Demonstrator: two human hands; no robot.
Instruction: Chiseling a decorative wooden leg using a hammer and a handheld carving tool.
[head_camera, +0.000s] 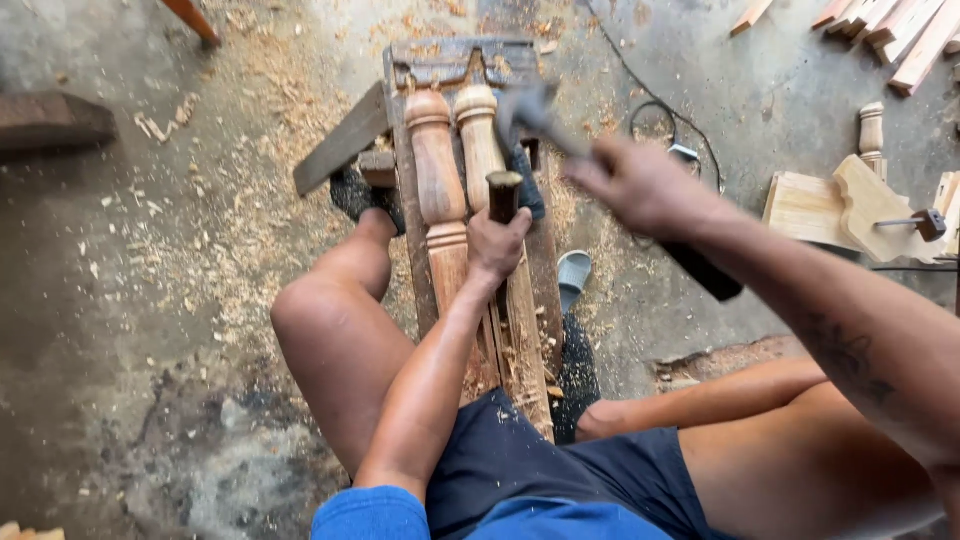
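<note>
**Two turned posts clamped for carving on a narrow wooden surface**

Two turned wooden posts (460, 200) are laid side by side along a narrow, worn surface (535, 270), which is straddled by the seated person so that the work is held between the knees and kept close under the eyes. Their rounded heads are butted against a dark end block (460, 60), apparently so that blows are taken up rather than sliding the pieces away. Bare, pale-brown wood is shown, smooth on the bulbous turnings and rough and splintered on the square lower lengths, where fresh chips are gathered.

Sawdust and shavings are strewn over the grey concrete floor (120, 300). Cut boards and a shaped panel (860, 205) are left at the right.

A hammer (530, 110), blurred in motion, is raised in the right hand (640, 185), whose fingers are wrapped around its dark handle. A chisel (503, 195) with a round dark wooden handle is held upright on the right-hand post by the left hand (497, 245), fingers closed tightly about it just under the struck end.
</note>
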